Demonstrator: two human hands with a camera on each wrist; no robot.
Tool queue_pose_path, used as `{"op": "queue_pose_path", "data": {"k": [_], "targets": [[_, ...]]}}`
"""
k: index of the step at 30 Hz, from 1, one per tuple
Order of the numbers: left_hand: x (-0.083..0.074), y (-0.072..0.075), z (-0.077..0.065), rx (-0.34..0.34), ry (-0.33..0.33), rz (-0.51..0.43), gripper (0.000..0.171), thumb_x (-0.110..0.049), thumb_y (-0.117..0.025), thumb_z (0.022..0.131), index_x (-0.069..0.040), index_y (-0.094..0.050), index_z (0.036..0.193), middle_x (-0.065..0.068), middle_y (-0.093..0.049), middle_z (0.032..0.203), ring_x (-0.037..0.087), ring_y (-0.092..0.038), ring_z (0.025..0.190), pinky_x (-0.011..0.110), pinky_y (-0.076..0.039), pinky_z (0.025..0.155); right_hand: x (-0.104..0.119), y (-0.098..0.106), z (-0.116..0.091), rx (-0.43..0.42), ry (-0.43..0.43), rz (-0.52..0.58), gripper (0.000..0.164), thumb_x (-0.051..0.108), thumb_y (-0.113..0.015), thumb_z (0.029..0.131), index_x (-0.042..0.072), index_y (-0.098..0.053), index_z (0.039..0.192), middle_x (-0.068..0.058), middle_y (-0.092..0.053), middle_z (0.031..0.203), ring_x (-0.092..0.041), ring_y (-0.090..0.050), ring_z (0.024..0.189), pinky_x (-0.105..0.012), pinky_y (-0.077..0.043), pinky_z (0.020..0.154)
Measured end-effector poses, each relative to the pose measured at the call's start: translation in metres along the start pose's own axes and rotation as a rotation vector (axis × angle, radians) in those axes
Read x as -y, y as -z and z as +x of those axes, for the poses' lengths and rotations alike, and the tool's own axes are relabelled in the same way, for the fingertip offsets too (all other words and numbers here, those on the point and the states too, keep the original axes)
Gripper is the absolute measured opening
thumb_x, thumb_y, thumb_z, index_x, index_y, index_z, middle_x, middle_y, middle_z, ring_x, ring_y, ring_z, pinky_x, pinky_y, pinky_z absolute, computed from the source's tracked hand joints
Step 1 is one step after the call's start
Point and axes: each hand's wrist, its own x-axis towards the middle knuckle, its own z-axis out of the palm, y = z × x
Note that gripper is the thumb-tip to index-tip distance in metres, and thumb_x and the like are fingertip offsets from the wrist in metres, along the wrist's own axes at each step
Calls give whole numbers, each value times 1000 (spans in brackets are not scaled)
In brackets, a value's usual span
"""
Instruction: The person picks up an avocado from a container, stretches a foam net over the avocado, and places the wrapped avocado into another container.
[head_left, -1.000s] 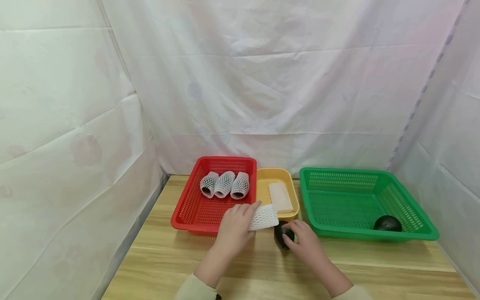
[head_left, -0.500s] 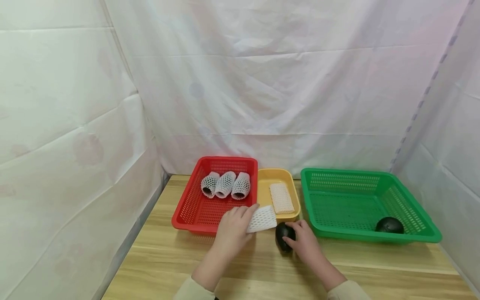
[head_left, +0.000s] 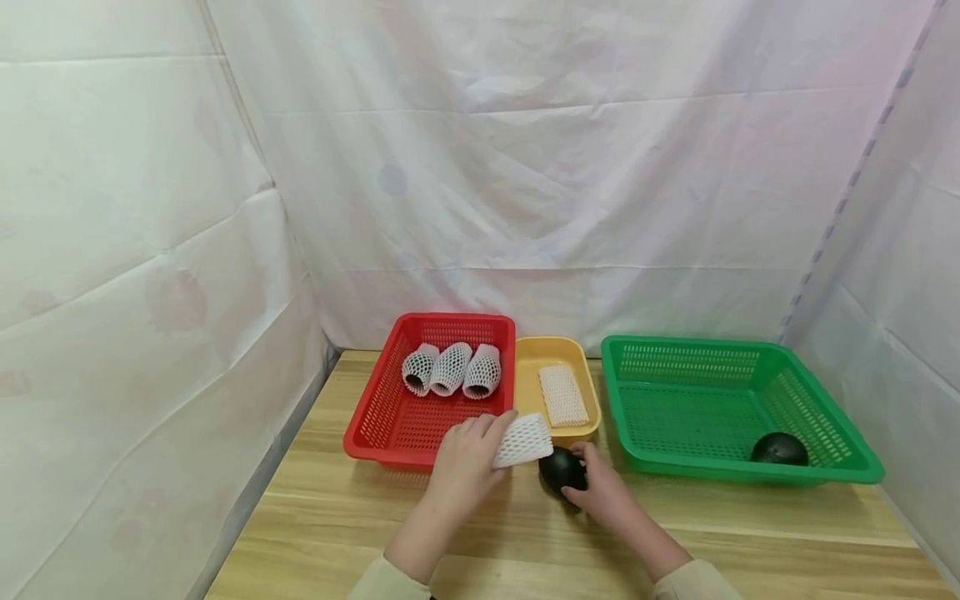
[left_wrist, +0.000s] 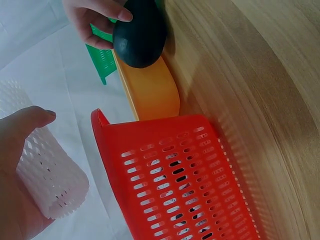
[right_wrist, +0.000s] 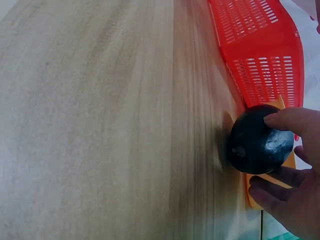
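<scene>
My left hand point(head_left: 467, 462) holds a white foam net sleeve point(head_left: 524, 439) in front of the red basket; the left wrist view shows the thumb across the sleeve point(left_wrist: 52, 172). Beside the sleeve's right end, my right hand point(head_left: 603, 492) grips a dark avocado point(head_left: 562, 470) between thumb and fingers. In the right wrist view the thumb lies on the avocado's point(right_wrist: 260, 142) upper side, with fingers beneath it. The avocado's narrow end is partly hidden by the hand. Whether the avocado touches the sleeve I cannot tell.
The red basket point(head_left: 375, 429) contains several netted avocados point(head_left: 450, 369). A yellow tray point(head_left: 528, 354) with a flat foam net point(head_left: 563, 396) stands beside it. At the right, the green basket point(head_left: 675, 404) holds a bare avocado point(head_left: 780, 449). White cloth point(head_left: 525, 183) hangs behind the wooden table point(head_left: 510, 558).
The right hand has turned the avocado and shifted it slightly left, closer to the sleeve. The left hand and its foam net have dropped slightly.
</scene>
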Motion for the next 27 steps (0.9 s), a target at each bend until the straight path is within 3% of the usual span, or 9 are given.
{"op": "queue_pose_path", "data": {"k": [5, 11, 17, 21, 27], "targets": [[0, 0, 0, -8, -3, -4, 71, -24, -85, 73, -18, -52, 137, 2, -64, 113, 21, -61, 99, 38, -50, 83, 4, 0, 1, 36, 49, -20, 71, 5, -84, 73, 5, -49, 135, -15, -55, 123, -35, -53, 115, -55, -44, 93], [1, -2, -1, -18, -8, -10, 71, -24, -85, 73, -18, -53, 136, 2, -64, 111, 20, -61, 96, 37, -51, 81, 7, -1, 1, 124, 134, -114, 74, 1, -87, 65, 16, -58, 132, -7, -44, 105, -27, -51, 97, -50, -48, 84], [0, -3, -1, -17, -6, -15, 71, -23, -85, 73, -18, -53, 136, 2, -64, 109, 20, -62, 95, 37, -51, 79, 5, -2, 2, 178, 220, -145, 74, -6, -84, 62, 14, -54, 127, -7, -51, 119, -32, -52, 110, -52, -46, 89], [0, -3, -1, -34, -11, -19, 70, -23, -85, 72, -17, -54, 135, 2, -65, 108, 20, -62, 94, 37, -51, 79, 5, 1, -1, 166, 300, -182, 74, -5, -84, 63, 11, -52, 128, -6, -54, 125, -32, -52, 116, -54, -44, 94], [2, -1, 1, -104, 6, -22, 68, -19, -86, 69, -17, -57, 130, 3, -65, 104, 21, -63, 89, 37, -52, 75, 15, 11, -8, 83, 383, -203, 82, -2, -89, 60, 16, -54, 132, -1, -54, 121, -28, -56, 110, -51, -48, 89]]}}
